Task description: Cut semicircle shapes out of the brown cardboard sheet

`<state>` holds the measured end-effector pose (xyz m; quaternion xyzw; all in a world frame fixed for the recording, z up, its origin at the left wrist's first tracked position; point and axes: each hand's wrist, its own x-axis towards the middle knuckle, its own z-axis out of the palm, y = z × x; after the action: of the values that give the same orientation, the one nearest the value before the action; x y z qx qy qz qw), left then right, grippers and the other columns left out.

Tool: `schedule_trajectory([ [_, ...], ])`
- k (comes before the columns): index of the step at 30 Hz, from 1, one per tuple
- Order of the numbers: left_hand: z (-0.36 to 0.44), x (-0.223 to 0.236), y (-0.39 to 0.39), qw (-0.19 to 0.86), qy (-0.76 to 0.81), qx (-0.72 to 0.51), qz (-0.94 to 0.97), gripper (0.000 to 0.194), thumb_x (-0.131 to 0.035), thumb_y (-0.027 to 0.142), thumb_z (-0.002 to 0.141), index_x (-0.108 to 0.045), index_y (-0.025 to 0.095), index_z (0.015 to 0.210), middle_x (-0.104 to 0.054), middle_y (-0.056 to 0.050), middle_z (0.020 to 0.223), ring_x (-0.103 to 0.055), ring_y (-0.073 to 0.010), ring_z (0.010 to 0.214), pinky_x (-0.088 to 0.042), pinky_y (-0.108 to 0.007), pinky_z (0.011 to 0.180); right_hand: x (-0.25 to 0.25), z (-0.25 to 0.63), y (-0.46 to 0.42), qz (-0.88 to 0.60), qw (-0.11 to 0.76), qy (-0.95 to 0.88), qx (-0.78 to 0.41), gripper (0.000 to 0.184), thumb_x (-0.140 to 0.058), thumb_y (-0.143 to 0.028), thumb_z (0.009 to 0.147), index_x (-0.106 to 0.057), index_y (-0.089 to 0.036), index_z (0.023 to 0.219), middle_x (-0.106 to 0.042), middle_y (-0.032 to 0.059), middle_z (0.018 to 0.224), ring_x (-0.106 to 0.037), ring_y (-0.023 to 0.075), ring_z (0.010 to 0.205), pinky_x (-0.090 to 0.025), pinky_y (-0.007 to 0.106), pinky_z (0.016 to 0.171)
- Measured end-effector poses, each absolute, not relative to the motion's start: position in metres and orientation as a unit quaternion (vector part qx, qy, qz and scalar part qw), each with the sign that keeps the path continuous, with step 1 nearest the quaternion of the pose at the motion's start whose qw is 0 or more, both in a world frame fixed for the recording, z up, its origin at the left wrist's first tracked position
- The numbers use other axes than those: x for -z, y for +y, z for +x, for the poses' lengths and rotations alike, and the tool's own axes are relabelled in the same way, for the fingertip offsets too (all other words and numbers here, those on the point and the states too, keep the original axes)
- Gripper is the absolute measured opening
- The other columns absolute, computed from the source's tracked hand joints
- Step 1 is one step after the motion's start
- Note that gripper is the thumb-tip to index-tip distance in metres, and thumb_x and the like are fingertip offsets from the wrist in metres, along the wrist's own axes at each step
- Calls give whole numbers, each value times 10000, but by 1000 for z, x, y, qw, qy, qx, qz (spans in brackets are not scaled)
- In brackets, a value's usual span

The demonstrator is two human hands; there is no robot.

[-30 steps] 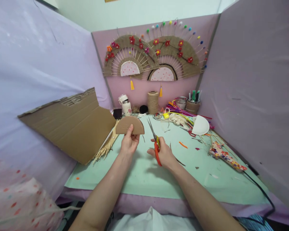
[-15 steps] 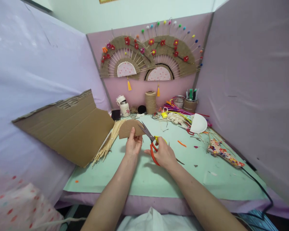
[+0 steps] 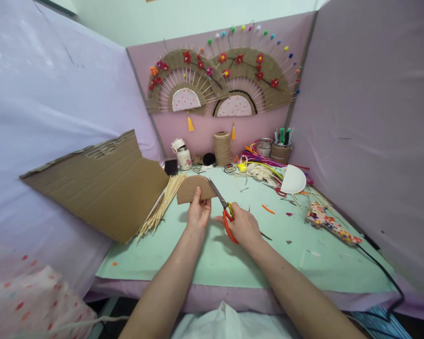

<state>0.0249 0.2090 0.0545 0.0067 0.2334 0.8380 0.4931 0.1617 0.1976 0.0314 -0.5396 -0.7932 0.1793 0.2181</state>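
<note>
My left hand [image 3: 199, 212] pinches a brown half-round piece of cardboard [image 3: 188, 189] at its lower edge, thumb on the front and fingers behind. My right hand [image 3: 245, 226] is wrapped round the red and yellow handles of a pair of scissors [image 3: 219, 193]. The dark blades lie at the right side of the curved edge, pointing up and left, and look nearly closed. Whether cardboard is between them I cannot tell. Both hands are raised over the pale green tabletop [image 3: 219, 268].
A large cardboard sheet [image 3: 102, 188] leans at the left beside a bundle of thin sticks [image 3: 160, 207]. At the back stand a white bottle [image 3: 183, 157] and a twine spool [image 3: 222, 148]. A white half-disc [image 3: 293, 180] and a flower-patterned glue gun [image 3: 332, 225] with cord lie right.
The scissor blades have drawn closer together at the cardboard's right edge. The whole view has shifted slightly; the left hand keeps the same grip.
</note>
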Motion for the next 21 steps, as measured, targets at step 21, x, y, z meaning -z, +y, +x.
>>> schedule_trajectory([
  [21,25,-54,203,491,252,-829,92,214,-706,76,755,-656,183,933,-724,-19,893,-678,-121,821,-535,-259,807,-22,166,211,-484,398,-707,-327,422,-497,-608,816,-364,-236,667,-470,-49,558,-406,137,538,-313,237,525],
])
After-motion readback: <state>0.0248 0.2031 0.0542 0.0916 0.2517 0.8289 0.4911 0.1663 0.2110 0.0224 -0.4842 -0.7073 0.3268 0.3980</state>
